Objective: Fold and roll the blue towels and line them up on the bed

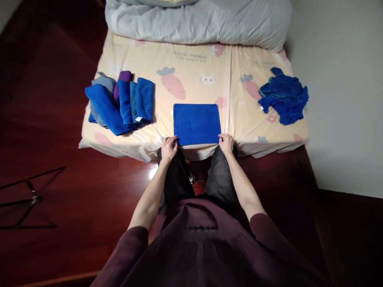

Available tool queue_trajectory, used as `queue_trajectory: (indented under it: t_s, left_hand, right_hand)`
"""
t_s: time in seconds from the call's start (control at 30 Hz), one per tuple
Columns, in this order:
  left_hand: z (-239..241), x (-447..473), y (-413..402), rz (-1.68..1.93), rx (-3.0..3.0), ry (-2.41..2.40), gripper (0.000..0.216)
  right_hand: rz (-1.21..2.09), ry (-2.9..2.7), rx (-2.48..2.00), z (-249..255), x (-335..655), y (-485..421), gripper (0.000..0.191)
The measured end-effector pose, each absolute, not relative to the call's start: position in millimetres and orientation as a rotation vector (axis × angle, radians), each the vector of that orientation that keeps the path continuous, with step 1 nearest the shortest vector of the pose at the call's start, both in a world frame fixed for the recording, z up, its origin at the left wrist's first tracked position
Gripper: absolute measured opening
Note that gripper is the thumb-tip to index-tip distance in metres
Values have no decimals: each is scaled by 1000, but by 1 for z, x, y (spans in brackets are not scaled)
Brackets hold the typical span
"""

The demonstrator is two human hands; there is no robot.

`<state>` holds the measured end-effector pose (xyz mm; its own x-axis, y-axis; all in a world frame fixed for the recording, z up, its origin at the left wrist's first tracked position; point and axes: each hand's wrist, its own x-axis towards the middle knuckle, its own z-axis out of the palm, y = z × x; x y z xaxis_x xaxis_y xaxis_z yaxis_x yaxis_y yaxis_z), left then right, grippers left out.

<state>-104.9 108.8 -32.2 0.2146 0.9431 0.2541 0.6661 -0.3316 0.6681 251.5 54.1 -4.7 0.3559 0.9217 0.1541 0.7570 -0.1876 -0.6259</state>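
A blue towel (196, 121) lies flat and smooth as a rectangle at the bed's front edge, a crease running across its near part. At its near left corner, my left hand (169, 147) is closed, thumb and fingertips pinching the edge. The near right corner is pinched by my right hand (226, 143). To the left lie several folded or rolled towels (105, 109) in blue, grey, purple and teal, leaning on one another. A crumpled heap of blue cloth (284, 96) with green edging rests on the right.
The bed (197, 59) has a cream sheet with a carrot print. A rolled pale grey quilt (197, 22) lies across its far side. A white wall (344, 99) borders the bed on the right. Black tripod legs (33, 198) stand on the dark red floor (98, 191) at left.
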Motion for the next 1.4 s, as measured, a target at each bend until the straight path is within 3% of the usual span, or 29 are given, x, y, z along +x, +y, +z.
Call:
queue_trajectory:
  t_s: [0.2, 0.4, 0.87, 1.17, 1.4]
  left_hand:
    - [-28, -108, 104, 762, 2120, 1499, 54]
    - [-23, -110, 103, 670, 2123, 1514, 57]
    - [-16, -103, 101, 746, 2092, 1536, 50]
    - [-23, -105, 107, 754, 2072, 1560, 53]
    - [-25, -106, 110, 778, 2066, 1566, 57]
  right_hand:
    - [469, -1486, -1899, -10, 265, 53, 24]
    - [582, -1622, -1793, -9, 280, 47, 53]
    - [528, -1477, -1885, -4, 273, 50, 33]
    - [553, -1435, -1950, 2, 270, 51, 34]
    - [583, -1403, -1923, 3, 270, 49, 46]
